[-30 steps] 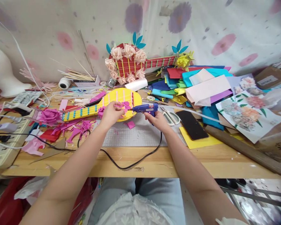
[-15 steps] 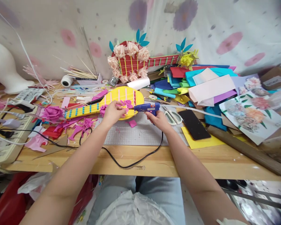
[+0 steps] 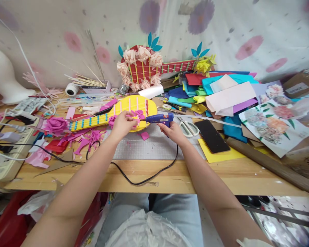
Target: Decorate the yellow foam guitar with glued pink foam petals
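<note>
My right hand [image 3: 173, 131] grips a blue hot glue gun [image 3: 160, 118], its nozzle pointing left and a long clear glue stick [image 3: 211, 120] trailing from its back. Close to the nozzle, the fingers of my left hand [image 3: 124, 125] pinch a small pink paper petal [image 3: 134, 122], partly hidden by the fingers. Beneath them lies a yellow craft guitar [image 3: 123, 103] with pink strips on its body and blue strips on its neck. More pink petals [image 3: 139, 112] rest on the body. A pink paper rose [image 3: 56, 125] sits at the neck's left end.
A red craft guitar [image 3: 141, 70] with pale paper roses leans at the back. Scissors [image 3: 189, 127] and a phone [image 3: 213, 136] lie to the right, near stacked coloured paper [image 3: 229, 92]. The black cord [image 3: 134, 183] loops along the table's front towards a power strip [image 3: 12, 151].
The camera view has shifted slightly. Both hands, the glue gun and the petal keep almost the same positions relative to the yellow guitar.
</note>
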{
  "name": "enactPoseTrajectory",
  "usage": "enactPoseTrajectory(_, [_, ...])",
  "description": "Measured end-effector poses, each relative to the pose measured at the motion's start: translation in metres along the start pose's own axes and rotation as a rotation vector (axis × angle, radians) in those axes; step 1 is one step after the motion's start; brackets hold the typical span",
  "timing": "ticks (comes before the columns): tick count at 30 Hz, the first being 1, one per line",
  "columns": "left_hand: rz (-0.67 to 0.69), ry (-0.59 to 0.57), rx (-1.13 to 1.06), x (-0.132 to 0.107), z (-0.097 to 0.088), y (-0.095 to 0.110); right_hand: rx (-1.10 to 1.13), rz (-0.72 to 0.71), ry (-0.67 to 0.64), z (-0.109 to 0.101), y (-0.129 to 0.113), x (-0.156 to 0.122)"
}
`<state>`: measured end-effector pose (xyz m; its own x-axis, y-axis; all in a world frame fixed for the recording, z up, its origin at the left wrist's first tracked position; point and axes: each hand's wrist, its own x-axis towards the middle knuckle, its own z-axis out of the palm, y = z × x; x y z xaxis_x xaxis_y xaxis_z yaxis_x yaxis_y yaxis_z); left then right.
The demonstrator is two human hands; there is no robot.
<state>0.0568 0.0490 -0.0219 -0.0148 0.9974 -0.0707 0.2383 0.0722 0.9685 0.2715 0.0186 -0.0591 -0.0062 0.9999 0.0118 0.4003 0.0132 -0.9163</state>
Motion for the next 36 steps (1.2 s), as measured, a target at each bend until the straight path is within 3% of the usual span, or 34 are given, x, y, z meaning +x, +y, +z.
enactPoseTrajectory(10, [0.006, 0.013, 0.004, 0.0001, -0.0009, 0.0011, 0.008, -0.004, -0.045, -0.001, -0.0028, -0.0018])
enactPoseTrajectory(36, [-0.028, 0.013, 0.055, -0.0036, -0.0017, 0.0072, -0.023, -0.039, -0.005, -0.0006, -0.0051, -0.0037])
